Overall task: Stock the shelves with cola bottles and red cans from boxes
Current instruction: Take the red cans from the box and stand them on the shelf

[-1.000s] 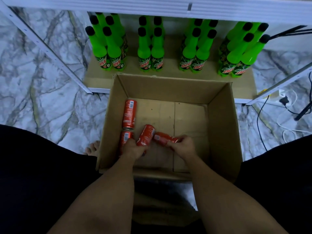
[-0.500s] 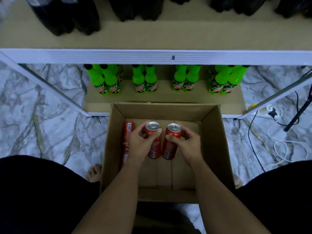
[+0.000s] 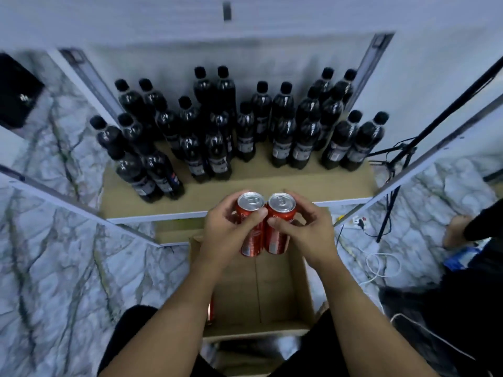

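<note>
My left hand point(image 3: 227, 235) grips an upright red can point(image 3: 251, 227), and my right hand point(image 3: 304, 232) grips a second upright red can point(image 3: 279, 224). The two cans touch side by side, raised above the open cardboard box point(image 3: 272, 289) and level with the front edge of the shelf point(image 3: 272, 186). Several dark cola bottles point(image 3: 239, 126) stand in rows on that shelf behind the cans. One more red can point(image 3: 210, 308) lies at the box's left wall, mostly hidden by my left forearm.
White shelf uprights point(image 3: 89, 74) slant along both sides. The floor point(image 3: 54, 268) is marbled tile. Cables and a power strip point(image 3: 359, 221) lie at right beside a black stand leg point(image 3: 386, 213). A dark case point(image 3: 16, 91) sits far left. Another person's foot point(image 3: 454, 229) shows at right.
Both hands lifted the two cans out of the box, from lying on its floor up to the level of the cola-bottle shelf. My view tilted upward from the green-bottle shelf.
</note>
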